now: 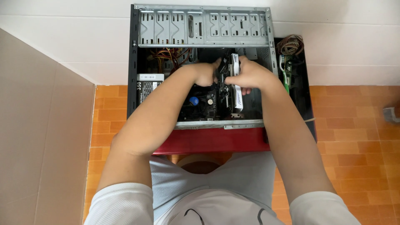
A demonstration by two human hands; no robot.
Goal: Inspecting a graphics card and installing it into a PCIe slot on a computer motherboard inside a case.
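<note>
I see an orange tiled floor (354, 137) carrying everything here. An open computer case (200, 25) lies on its side directly on those tiles, butted against the white wall, with a red panel (212, 141) along its near edge. A small grey object (391, 114) sits on the tiles at far right, too cropped to identify.

Both your arms reach forward and angle inward, so your hands meet close together ahead of you. Your left hand (206, 74) is curled, knuckles up, fingers bent down and closed in a grip. Your right hand (249, 76) sits just beside it, almost touching, also curled with the fingers wrapped downward and the back of the hand facing up. Both forearms are bare, and short white sleeves cover your upper arms. Your elbows stay wide apart.
</note>
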